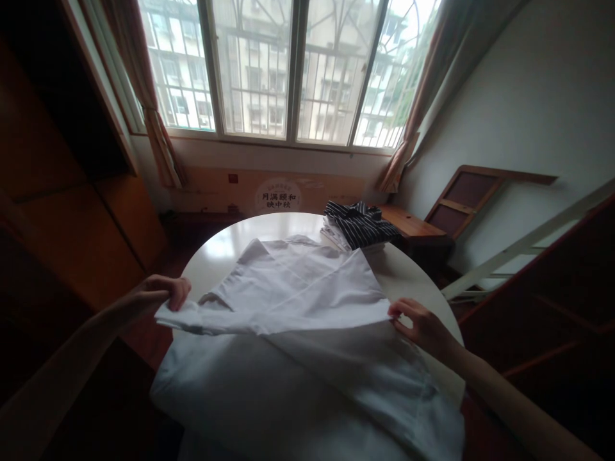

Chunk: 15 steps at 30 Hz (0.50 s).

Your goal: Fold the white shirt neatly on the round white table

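A white shirt lies spread over the round white table, its lower part hanging toward me over the near edge. At its left side my left hand is closed on a folded strip of the cloth, which looks like a sleeve. On the right, my right hand pinches the shirt's edge between thumb and fingers. A crosswise fold of fabric stretches between the two hands. The far part of the shirt lies on the tabletop, with creases across it.
Folded clothes, topped by a black-and-white striped shirt, are stacked at the table's back right. Beyond stand a wooden bench and a pale ladder-like rail. Orange-brown cabinets are on the left. A box with printed characters sits under the window.
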Each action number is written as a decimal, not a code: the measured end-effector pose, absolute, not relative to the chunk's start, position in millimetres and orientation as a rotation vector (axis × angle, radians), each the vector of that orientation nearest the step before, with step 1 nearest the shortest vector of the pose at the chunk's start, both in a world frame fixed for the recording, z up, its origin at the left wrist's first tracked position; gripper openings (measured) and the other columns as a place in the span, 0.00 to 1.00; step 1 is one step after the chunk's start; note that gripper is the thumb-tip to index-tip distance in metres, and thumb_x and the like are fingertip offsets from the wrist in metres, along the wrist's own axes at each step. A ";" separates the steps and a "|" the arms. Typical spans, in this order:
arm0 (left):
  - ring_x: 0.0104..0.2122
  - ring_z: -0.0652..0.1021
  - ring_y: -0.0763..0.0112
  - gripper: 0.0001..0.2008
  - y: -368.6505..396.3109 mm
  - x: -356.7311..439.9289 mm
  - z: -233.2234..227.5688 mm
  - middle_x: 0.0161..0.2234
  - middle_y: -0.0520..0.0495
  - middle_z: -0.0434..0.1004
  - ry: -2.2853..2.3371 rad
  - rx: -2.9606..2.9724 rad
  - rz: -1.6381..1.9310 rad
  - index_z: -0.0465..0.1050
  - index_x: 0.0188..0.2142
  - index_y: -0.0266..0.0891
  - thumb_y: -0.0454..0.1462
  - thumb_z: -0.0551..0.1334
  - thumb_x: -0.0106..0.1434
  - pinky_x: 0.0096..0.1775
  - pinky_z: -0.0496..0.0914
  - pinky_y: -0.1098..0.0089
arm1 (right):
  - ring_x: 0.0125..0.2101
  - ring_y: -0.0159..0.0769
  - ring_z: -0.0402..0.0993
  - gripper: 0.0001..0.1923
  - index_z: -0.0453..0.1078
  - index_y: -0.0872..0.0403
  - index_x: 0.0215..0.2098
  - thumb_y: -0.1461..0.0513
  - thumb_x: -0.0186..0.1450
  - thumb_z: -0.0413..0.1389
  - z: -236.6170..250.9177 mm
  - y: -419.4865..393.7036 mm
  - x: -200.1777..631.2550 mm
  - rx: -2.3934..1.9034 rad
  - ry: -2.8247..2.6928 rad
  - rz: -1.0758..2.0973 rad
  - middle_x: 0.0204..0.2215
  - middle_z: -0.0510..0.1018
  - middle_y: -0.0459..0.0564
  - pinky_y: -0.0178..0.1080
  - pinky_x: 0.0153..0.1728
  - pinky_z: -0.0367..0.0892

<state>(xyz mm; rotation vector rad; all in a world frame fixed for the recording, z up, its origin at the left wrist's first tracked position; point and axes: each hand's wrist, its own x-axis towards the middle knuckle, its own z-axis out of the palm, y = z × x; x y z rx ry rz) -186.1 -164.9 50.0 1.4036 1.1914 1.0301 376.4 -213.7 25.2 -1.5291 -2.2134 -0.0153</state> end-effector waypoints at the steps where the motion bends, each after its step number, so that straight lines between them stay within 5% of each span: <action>1: 0.29 0.70 0.64 0.17 -171.4 -186.8 49.3 0.19 0.47 0.70 1.143 1.470 0.899 0.69 0.14 0.38 0.48 0.63 0.47 0.35 0.67 0.70 | 0.33 0.35 0.70 0.04 0.65 0.53 0.28 0.66 0.57 0.50 20.6 -215.2 379.6 -1.538 -2.233 0.002 0.30 0.72 0.50 0.37 0.37 0.66; 5: 0.36 0.73 0.58 0.14 -197.8 -175.5 43.4 0.32 0.45 0.77 1.231 1.573 0.562 0.78 0.30 0.40 0.45 0.67 0.45 0.35 0.67 0.71 | 0.38 0.37 0.70 0.04 0.66 0.53 0.30 0.65 0.57 0.51 9.7 -218.0 386.1 -1.619 -2.222 0.004 0.35 0.72 0.51 0.40 0.41 0.67; 9: 0.28 0.73 0.65 0.18 -210.7 -165.1 28.1 0.29 0.48 0.75 1.471 1.685 0.649 0.77 0.34 0.43 0.48 0.69 0.44 0.29 0.66 0.73 | 0.35 0.37 0.70 0.03 0.65 0.53 0.29 0.65 0.57 0.50 12.9 -216.4 384.3 -1.679 -2.207 -0.028 0.33 0.71 0.51 0.39 0.38 0.67; 15: 0.27 0.71 0.66 0.18 -211.3 -158.9 13.9 0.26 0.48 0.72 1.644 1.862 0.697 0.72 0.23 0.40 0.52 0.68 0.43 0.30 0.65 0.72 | 0.28 0.32 0.68 0.04 0.63 0.53 0.28 0.66 0.57 0.47 11.7 -217.0 379.7 -1.730 -2.205 0.006 0.29 0.70 0.48 0.35 0.31 0.64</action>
